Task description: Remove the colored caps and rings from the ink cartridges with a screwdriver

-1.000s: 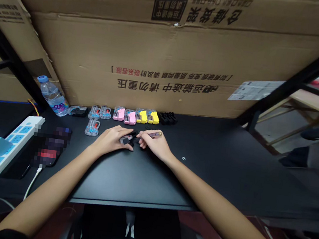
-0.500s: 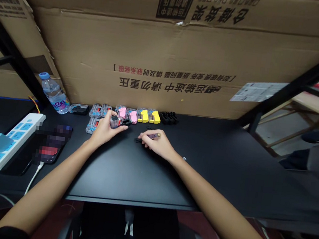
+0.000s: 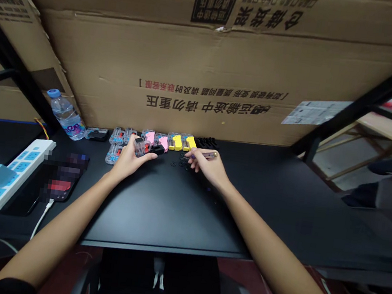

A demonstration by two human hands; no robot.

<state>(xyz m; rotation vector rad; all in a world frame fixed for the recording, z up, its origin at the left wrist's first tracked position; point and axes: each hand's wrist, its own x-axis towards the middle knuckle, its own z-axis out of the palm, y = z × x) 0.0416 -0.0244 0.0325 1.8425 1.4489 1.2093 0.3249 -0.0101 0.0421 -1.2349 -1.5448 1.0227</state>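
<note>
My left hand (image 3: 128, 160) is closed around a small clear plastic piece (image 3: 142, 148) with red inside and a black part (image 3: 157, 149) sticking out to the right. In my right hand (image 3: 211, 167) is a slim dark pen-like tool (image 3: 211, 155) with a gold end, gripped like a pen; its tip is hidden by the fingers. Several small black rings (image 3: 173, 164) lie on the table just left of and under the right fingers. Behind the hands stand clear pieces with pink parts (image 3: 162, 142) and yellow parts (image 3: 176, 142).
Black parts (image 3: 207, 143) line the back edge beside the yellow ones. More clear pieces (image 3: 112, 154) sit left of my left hand. Further left are a water bottle (image 3: 66, 115), a phone (image 3: 69, 176) and a white power strip (image 3: 15, 176). Cardboard (image 3: 200, 61) walls the back.
My right hand has moved right and slightly away from me with the tool, uncovering black rings on the table. The piece in my left hand has tilted a little.
</note>
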